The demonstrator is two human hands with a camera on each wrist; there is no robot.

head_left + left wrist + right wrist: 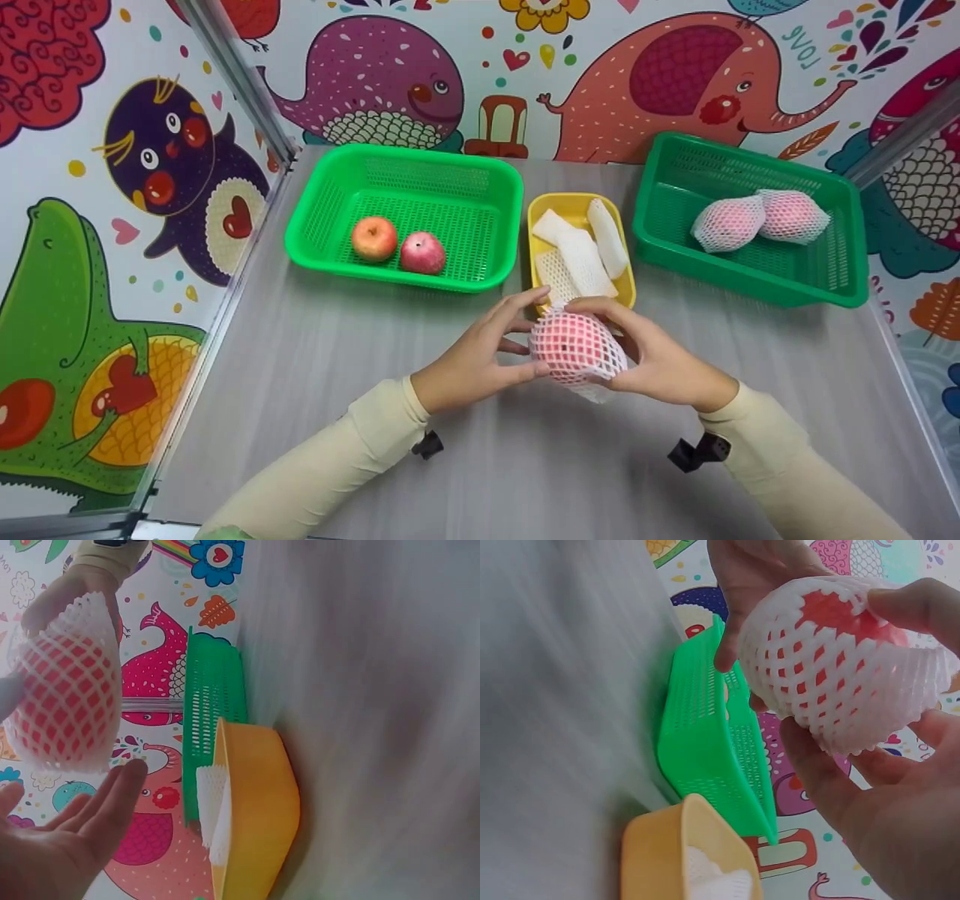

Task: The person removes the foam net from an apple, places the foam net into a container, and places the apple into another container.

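Observation:
A red apple in a white foam net [574, 346] is held above the table in front of the yellow tray. My right hand [660, 360] grips it from the right, with the thumb on the net's edge in the right wrist view, where some red skin shows through an opening. My left hand [480, 349] is beside the apple on the left, its fingers spread and its thumb close to the net. In the left wrist view several left fingers [112, 802] stand straight, apart from the net. The yellow tray [631, 289] holds several white foam nets [581, 262].
A bright green basket [480, 281] at the back left holds a red-yellow apple [374, 239] and a pinkish-red fruit [423, 253]. In the dark green basket [750, 281] at the back right lie two net-wrapped fruits [729, 223]. Patterned walls border the grey table [337, 337].

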